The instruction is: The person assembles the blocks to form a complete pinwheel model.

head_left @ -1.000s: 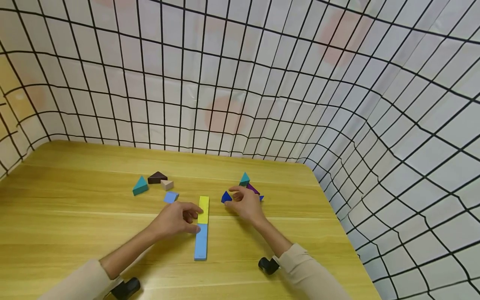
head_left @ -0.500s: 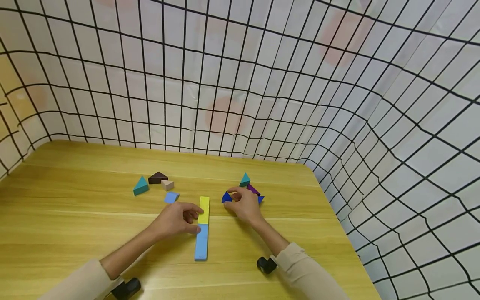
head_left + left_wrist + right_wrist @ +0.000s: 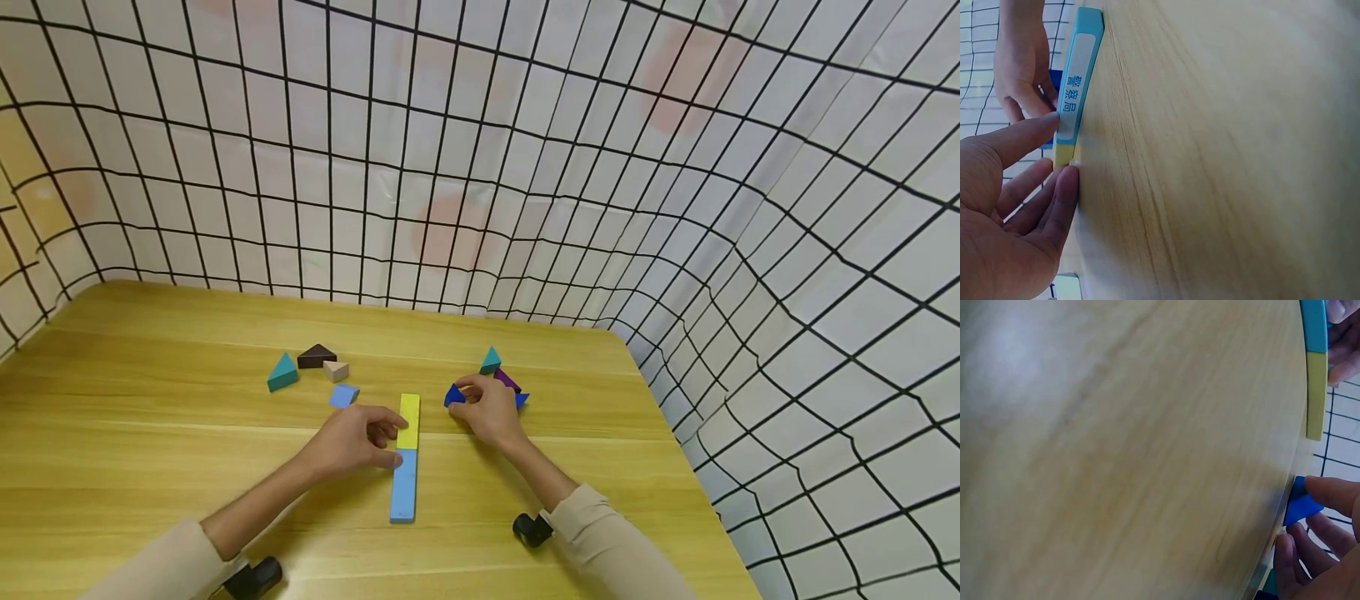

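Observation:
A yellow block [image 3: 408,417] and a light blue block [image 3: 403,492] lie end to end in one line on the table. My left hand [image 3: 348,442] is at their left side, thumb against the blue one and fingertips at the yellow one, not wrapped round either. White labelling with dark characters shows on the light blue block's side in the left wrist view. To the right, my right hand [image 3: 491,410] pinches a dark blue triangular block [image 3: 1300,505] between thumb and finger, low at the tabletop. Part of another blue block [image 3: 522,400] shows behind that hand.
Beyond the right hand lie a teal triangle [image 3: 491,360] and a purple block [image 3: 507,381]. Left of centre are a teal triangle [image 3: 282,373], a dark brown triangle [image 3: 317,357], a beige piece [image 3: 336,371] and a small blue piece [image 3: 344,394]. A black-lined white curtain [image 3: 390,167] surrounds the table.

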A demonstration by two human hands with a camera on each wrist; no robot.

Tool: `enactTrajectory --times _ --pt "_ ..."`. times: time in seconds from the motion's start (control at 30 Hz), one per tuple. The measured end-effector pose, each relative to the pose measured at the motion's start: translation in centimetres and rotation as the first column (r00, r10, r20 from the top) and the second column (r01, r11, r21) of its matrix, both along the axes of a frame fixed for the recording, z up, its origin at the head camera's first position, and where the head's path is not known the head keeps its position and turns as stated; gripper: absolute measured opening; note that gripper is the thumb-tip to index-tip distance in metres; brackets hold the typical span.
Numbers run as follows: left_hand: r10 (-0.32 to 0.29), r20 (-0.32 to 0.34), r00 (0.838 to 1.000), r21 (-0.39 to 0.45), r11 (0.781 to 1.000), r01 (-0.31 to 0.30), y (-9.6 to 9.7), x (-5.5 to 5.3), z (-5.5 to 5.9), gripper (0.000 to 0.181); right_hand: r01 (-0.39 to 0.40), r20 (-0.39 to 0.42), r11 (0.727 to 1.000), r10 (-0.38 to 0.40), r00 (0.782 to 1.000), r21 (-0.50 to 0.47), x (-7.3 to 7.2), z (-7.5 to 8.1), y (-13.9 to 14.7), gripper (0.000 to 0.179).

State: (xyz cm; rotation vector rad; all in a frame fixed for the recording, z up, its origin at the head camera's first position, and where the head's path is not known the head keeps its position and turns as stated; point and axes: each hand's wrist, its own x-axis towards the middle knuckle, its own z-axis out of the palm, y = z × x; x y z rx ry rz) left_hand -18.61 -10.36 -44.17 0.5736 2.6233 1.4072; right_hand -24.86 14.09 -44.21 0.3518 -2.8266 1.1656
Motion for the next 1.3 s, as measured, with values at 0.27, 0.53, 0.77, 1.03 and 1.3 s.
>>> enactTrajectory --times 0.27,0.53,0.77,1.03,1.3 --pt "0.006 -0.002 1.000 0.004 1.000 -0.006 0.02 0.06 -0.03 0.042 0.013 0.004 1.000 -0.013 1.000 0.001 -0.02 -0.13 -0.07 0.031" --pt "0.014 0.008 1.000 -0.001 1.000 -0.014 0.07 0.00 -0.08 0.042 0.001 -0.005 1.000 -0.001 1.000 -0.021 0.07 -0.09 -0.08 0.035" --pt "0.003 0.012 1.000 0.005 1.000 -0.003 0.03 0.04 -0.04 0.043 -0.020 -0.030 1.000 0.020 0.999 -0.017 0.18 0.01 -0.11 0.039" --pt "0.008 0.008 1.000 -0.003 1.000 -0.008 0.06 0.05 0.02 0.042 -0.038 -0.063 0.999 0.038 0.997 -0.004 0.16 0.00 -0.11 0.038" --pt "-0.001 0.010 1.000 0.009 1.000 0.001 0.01 0.14 0.08 0.042 -0.039 -0.098 0.999 0.040 0.994 0.010 0.07 -0.01 -0.25 0.033"
